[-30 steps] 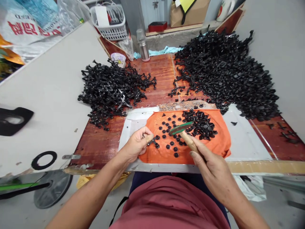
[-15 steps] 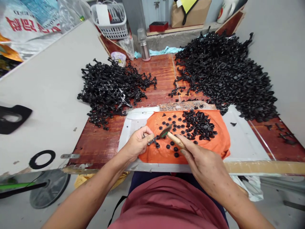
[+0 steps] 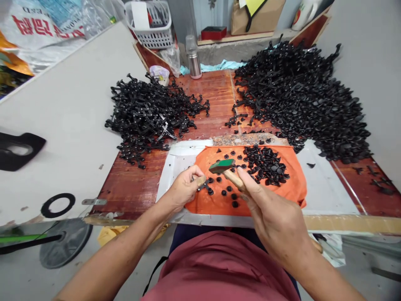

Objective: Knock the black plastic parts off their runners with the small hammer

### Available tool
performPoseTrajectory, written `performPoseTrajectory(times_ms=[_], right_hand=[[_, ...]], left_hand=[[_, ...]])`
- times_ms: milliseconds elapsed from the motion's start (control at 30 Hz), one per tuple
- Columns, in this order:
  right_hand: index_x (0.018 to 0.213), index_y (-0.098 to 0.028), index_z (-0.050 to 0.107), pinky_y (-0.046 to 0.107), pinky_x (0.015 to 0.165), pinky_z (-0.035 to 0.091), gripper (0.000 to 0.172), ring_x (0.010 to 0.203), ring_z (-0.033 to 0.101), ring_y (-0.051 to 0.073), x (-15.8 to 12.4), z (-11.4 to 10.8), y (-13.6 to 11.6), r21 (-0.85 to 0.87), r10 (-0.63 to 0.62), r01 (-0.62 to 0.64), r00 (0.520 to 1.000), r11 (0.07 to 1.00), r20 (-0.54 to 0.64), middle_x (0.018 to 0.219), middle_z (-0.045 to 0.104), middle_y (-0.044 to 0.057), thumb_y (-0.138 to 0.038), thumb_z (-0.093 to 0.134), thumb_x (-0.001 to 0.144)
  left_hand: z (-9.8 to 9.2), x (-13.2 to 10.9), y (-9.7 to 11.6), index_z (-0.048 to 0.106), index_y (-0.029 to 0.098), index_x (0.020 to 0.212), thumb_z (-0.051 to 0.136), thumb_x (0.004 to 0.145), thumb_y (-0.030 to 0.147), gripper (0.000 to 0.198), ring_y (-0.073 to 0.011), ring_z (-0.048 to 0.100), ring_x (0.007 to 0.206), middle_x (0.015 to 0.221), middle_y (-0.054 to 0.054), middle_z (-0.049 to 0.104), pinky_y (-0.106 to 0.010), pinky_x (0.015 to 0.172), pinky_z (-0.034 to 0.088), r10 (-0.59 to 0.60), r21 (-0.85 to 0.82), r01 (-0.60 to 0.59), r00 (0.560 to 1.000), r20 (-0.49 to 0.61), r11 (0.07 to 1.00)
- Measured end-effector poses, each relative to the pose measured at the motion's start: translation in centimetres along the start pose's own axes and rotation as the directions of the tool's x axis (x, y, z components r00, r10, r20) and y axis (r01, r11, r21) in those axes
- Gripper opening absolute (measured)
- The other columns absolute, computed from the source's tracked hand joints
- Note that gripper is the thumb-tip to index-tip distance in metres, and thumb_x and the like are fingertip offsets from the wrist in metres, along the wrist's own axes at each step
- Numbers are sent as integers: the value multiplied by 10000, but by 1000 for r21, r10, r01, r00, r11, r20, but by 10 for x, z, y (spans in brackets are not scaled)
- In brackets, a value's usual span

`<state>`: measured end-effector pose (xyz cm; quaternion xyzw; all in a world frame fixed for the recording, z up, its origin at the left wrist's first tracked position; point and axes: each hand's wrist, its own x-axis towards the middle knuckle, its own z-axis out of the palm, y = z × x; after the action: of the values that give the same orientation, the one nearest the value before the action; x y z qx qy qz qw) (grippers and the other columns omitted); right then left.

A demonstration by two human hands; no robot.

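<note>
In my right hand (image 3: 275, 217) is a hammer (image 3: 222, 166) with a green-sided head and a pale wooden handle. Its head is raised over the orange cloth (image 3: 196, 205), to the right of my other hand. My left hand (image 3: 187, 186) pinches a small black bracket (image 3: 203, 185), whose far end lies by black round caps (image 3: 210, 191) on the cloth. More loose caps stand about singly, and a heap of black caps (image 3: 269, 167) covers the cloth's right part. The fingers partly hide the bracket.
Behind on the left is a pile of jointed black parts (image 3: 147, 113); a larger black pile (image 3: 300, 96) rises at the back right. A steel flask (image 3: 194, 65) and a white basket (image 3: 153, 35) stand at the back. Grey side panels (image 3: 72, 113) flank the red-brown table (image 3: 216, 92).
The hammer head has lifted from beside the bracket and tipped, showing more of its green side. My left hand keeps its pinch. The whole view has shifted slightly.
</note>
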<state>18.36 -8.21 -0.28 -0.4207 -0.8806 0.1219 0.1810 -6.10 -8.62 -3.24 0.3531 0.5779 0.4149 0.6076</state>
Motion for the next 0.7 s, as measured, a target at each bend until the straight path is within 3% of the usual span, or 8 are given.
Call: performPoseTrajectory(times_ms=[133,267,400,567,700], right_hand=[[1619,-305,313,244,546,527,681,631,698,172,0,4,-2,-123,3,7,996,992,84,873,751,25,-119,442,977],[1637,-277,276,245,599,535,672,648,686,167,1,1,-3,-111,-11,16,999,994,47,868,746,41,-144,425,994],[1599,-297,366,237,503,473,653,569,673,171,3,0,-4,-168,6,11,995,986,97,792,732,16,-125,436,973],[1640,-316,252,255,626,539,684,763,738,190,4,-1,-3,-81,29,-20,993,997,113,980,774,54,-145,422,1000],[1618,-385,294,265,535,507,722,671,733,210,8,-2,-4,-192,98,-58,974,980,205,898,774,24,-124,466,968]], left_hand=[[1,0,-1,481,208,797,787,740,575,481,-16,198,309,482,144,371,-169,338,119,6,-18,-7,1000,-13,1000],[2,1,-2,476,204,790,790,748,570,484,-10,192,313,474,149,347,-163,347,115,9,-21,-10,1000,-15,1000],[2,1,-3,487,197,804,797,742,577,494,-3,201,318,515,138,390,-161,338,120,27,-26,-27,999,-27,999],[1,0,-5,478,200,796,803,736,587,509,-5,206,318,509,140,367,-155,329,124,21,-26,-21,1000,-19,999],[1,0,-4,473,203,799,803,750,562,491,-3,202,309,519,138,375,-152,322,122,-1,-38,0,1000,-13,999]])
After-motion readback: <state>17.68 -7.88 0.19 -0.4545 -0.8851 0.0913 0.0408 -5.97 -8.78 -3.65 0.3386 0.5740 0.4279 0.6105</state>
